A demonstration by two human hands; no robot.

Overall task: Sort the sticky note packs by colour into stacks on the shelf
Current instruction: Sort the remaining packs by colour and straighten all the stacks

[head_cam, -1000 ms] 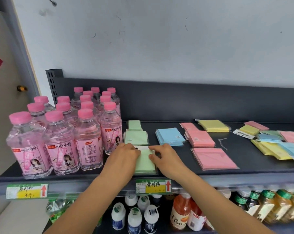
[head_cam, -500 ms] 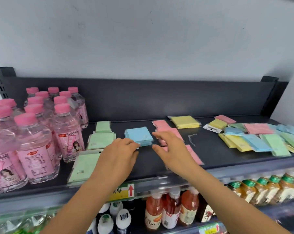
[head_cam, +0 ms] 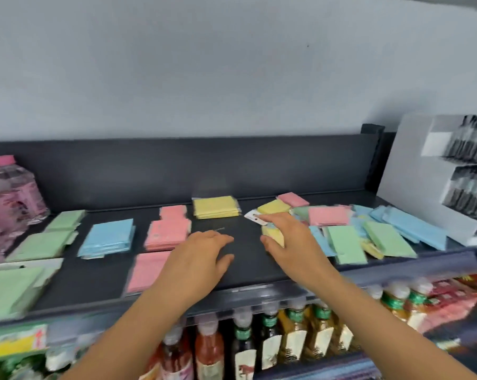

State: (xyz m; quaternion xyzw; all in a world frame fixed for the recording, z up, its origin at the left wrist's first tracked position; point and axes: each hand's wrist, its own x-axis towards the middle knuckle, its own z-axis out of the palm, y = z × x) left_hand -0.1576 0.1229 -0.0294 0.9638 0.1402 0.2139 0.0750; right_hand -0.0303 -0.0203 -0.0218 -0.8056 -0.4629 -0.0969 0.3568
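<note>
Sorted stacks lie on the dark shelf point(head_cam: 248, 272): green packs point(head_cam: 40, 245) at the left, a blue stack point(head_cam: 108, 239), pink stacks point(head_cam: 167, 234) with another pink pack point(head_cam: 147, 270) in front, and a yellow stack point(head_cam: 215, 207) at the back. A mixed pile point(head_cam: 368, 234) of pink, blue, green and yellow packs covers the right part. My left hand point(head_cam: 201, 256) hovers palm down over bare shelf, holding nothing. My right hand point(head_cam: 289, 242) reaches over a yellow pack point(head_cam: 274, 235) at the pile's left edge, fingers spread above it and thumb at its near side.
Pink-capped soda bottles point(head_cam: 10, 198) stand at the far left. A white display box point(head_cam: 423, 187) with dark items sits at the right end. Drink bottles point(head_cam: 294, 333) fill the shelf below. A small white tag point(head_cam: 255, 216) lies by the pile.
The view has swung right. Both hands left the green pack at the left and moved right; my right hand now reaches the yellow pack at the mixed pile.
</note>
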